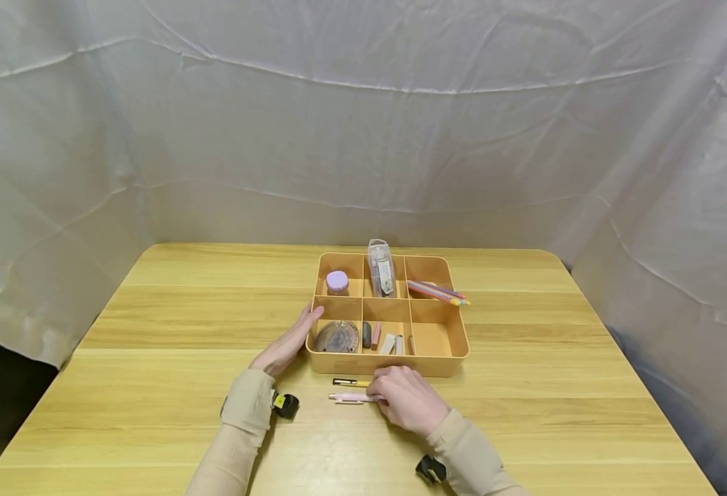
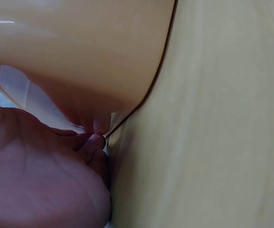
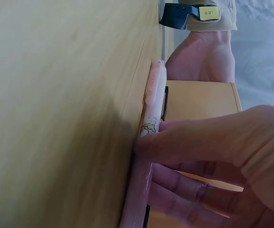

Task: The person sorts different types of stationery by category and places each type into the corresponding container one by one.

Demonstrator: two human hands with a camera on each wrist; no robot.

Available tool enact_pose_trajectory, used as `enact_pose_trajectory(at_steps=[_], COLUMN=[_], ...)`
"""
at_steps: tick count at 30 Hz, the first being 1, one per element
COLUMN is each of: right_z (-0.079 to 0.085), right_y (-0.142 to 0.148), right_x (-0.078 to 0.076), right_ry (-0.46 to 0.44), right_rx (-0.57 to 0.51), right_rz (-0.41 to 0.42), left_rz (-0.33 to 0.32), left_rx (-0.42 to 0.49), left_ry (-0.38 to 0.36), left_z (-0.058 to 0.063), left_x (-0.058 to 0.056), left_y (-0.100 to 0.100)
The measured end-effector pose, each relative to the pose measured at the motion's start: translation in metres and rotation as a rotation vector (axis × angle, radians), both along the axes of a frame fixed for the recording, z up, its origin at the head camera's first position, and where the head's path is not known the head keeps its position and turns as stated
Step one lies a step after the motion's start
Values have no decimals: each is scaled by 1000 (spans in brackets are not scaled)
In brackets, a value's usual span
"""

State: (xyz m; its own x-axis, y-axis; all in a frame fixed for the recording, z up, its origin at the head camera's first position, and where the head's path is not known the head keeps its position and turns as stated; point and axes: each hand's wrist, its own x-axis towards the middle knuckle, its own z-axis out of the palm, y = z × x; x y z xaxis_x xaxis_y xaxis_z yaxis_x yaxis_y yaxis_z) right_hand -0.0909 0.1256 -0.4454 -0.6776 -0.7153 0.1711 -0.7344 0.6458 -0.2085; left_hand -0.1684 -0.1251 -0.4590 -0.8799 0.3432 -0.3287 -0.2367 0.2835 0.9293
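Observation:
A tan organizer box point(image 1: 388, 364) with several compartments stands on the table. My left hand point(image 1: 289, 344) rests along its left wall, fingers against the side near the table top and the thumb up by the rim. In front of the box lies a pale pink pen point(image 1: 351, 397), seen close in the right wrist view with a small printed figure on its barrel point(image 3: 152, 116). My right hand point(image 1: 409, 399) pinches this pen between thumb and fingers, close over the table. Just behind it lies a yellow and black pen point(image 1: 346, 381), partly hidden by the right hand.
The box holds a purple-lidded jar point(image 1: 337, 281), a clear packaged item point(image 1: 381, 269), a bundle of coloured pencils point(image 1: 438, 293), a round dark disc point(image 1: 339, 337), and several small blocks, one dark point(image 1: 366, 335) and one reddish point(image 1: 376, 335). Grey cloth point(image 1: 363, 138) hangs behind the table point(image 1: 555, 386).

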Motion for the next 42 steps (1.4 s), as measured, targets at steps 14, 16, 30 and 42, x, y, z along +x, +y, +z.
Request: enact_pose_trajectory(at_steps=[14, 16, 30, 42], right_z=[4, 6, 25, 45], right_y=[2, 2, 9, 23], right_x=[1, 1, 2, -1], right_ry=[7, -2, -91, 3], right_rx=[19, 7, -230, -686], right_rz=[-5, -5, 26, 163], left_rz=[-7, -7, -1, -7], left_rx=[11, 11, 8, 10], left_ry=[0, 2, 5, 4], left_z=[0, 0, -1, 0], left_x=[0, 0, 0, 0], left_y=[0, 0, 0, -1])
